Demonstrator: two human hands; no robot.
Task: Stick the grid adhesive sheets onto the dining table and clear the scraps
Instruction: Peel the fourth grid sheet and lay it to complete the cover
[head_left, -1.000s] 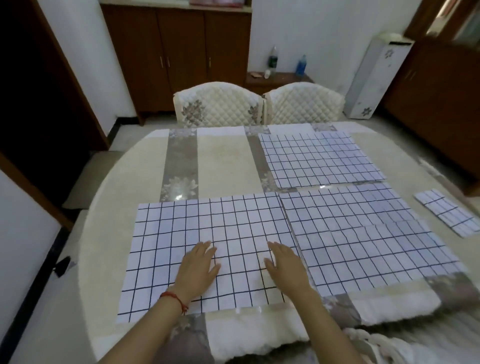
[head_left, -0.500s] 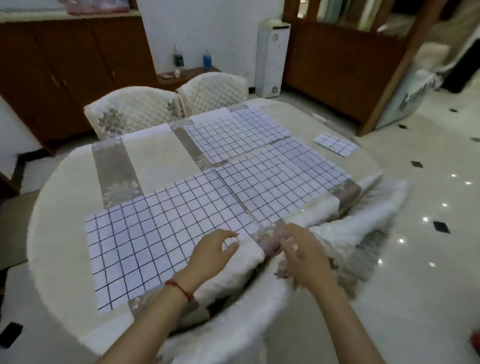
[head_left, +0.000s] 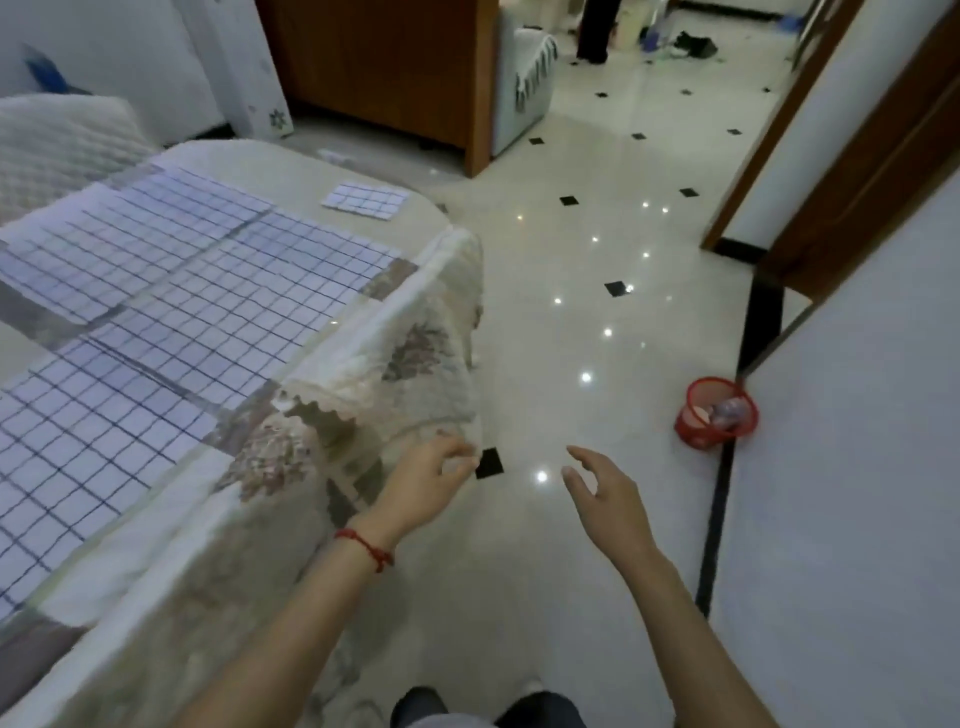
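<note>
While both my hands hang loose over the floor | red bin (head_left: 716, 419) by the wall holds crumpled scraps | grid sheets (head_left: 208, 291) lie flat on the table (head_left: 291, 171), small piece (head_left: 364, 200) apart near the far edge | left hand (head_left: 426, 483) beside the tablecloth (head_left: 415, 364), fingers relaxed, holding nothing | right hand (head_left: 605, 493) spread, empty

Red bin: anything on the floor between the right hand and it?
Nothing visible. The right hand hangs open over bare tiled floor, and the red bin stands against the wall ahead and to its right, with only tile between. The left hand is by the tablecloth.
</note>
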